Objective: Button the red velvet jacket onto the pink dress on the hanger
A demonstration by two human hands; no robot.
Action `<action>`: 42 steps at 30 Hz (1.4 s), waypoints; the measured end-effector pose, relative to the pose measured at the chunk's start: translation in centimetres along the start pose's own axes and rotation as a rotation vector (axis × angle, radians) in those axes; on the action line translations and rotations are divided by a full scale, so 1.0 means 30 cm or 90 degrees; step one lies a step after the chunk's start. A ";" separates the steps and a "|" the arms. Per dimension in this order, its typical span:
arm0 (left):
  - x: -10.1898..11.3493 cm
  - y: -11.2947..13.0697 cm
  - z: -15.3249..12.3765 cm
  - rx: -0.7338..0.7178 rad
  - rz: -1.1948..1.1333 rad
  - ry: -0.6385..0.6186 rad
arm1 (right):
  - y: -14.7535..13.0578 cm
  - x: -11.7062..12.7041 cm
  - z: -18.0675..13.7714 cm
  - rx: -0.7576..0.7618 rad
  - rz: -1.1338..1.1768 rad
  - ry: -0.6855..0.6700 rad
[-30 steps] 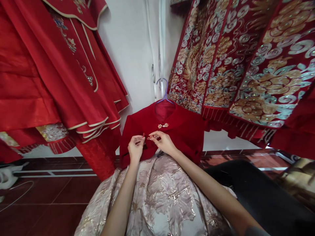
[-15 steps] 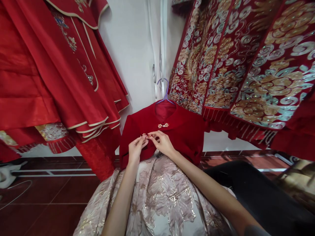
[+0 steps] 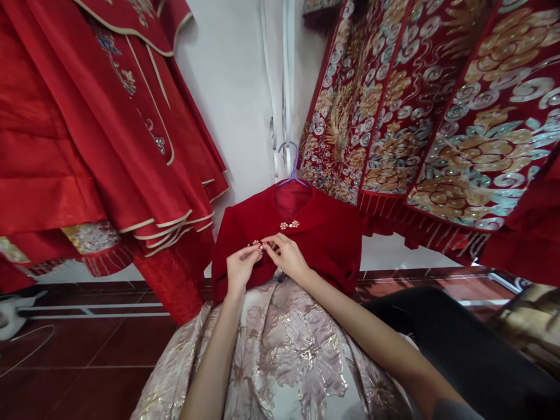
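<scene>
A dark red velvet jacket (image 3: 326,233) hangs on a purple hanger (image 3: 294,169) in front of me. At its front, below the neckline, sits a joined pair of beaded flower-shaped frog buttons (image 3: 289,225). Lower down, both my hands pinch at another beaded frog button (image 3: 257,243), whose pearls peek out between the fingertips. My left hand (image 3: 240,269) is closed on its left side. From the right, my right hand (image 3: 287,256) is closed on the other side, fingertips close to the left ones. My fingers partly cover the button, so I cannot tell whether its halves are joined.
Pale, gold-patterned brocade fabric (image 3: 301,350) spreads beneath my forearms. Red garments (image 3: 100,128) hang at left, and an embroidered, fringed one (image 3: 472,134) at right. A black seat-like surface (image 3: 437,344) is at lower right. White rack bars (image 3: 109,312) run low over the tiled floor.
My fingertips have shifted very slightly around the lower frog button, still pinching it. The view has moved a little; the jacket hangs in the same place.
</scene>
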State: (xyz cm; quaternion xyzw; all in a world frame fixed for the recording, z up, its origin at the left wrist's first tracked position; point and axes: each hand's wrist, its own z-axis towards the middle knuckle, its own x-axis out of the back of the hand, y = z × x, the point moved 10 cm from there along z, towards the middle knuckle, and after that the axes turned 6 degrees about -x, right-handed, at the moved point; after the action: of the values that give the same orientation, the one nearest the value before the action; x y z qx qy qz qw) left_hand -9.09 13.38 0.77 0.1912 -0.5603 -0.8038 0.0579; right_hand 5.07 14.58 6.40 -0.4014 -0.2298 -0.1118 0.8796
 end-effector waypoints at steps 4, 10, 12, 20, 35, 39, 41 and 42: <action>-0.012 0.035 0.018 -0.061 0.100 -0.097 | -0.001 0.010 0.003 -0.016 0.023 -0.044; 0.146 0.050 -0.030 -0.113 0.404 -0.120 | 0.046 0.172 -0.135 -0.105 0.125 -0.158; 0.215 0.036 -0.074 -0.086 0.455 -0.085 | 0.078 0.228 -0.179 -0.131 0.090 -0.181; 0.117 0.008 -0.258 -0.029 0.538 -0.180 | 0.129 0.167 -0.217 -0.153 0.026 -0.305; -0.013 0.076 -0.260 -0.199 0.666 -0.260 | 0.225 0.081 -0.209 -0.219 0.023 -0.161; 0.012 0.059 -0.239 -0.172 0.649 -0.222 | 0.244 0.072 -0.215 -0.255 0.042 -0.208; 0.021 0.055 -0.238 -0.158 0.607 -0.203 | 0.236 0.080 -0.213 -0.251 0.038 -0.210; 0.023 0.055 -0.238 -0.154 0.581 -0.196 | 0.226 0.087 -0.209 -0.240 0.034 -0.203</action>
State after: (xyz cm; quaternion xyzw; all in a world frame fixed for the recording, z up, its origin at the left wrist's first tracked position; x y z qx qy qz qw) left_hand -7.26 6.29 -0.01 -0.2028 -0.4917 -0.7747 0.3420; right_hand 11.90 14.23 -0.34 -0.5765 -0.3302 -0.0649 0.7445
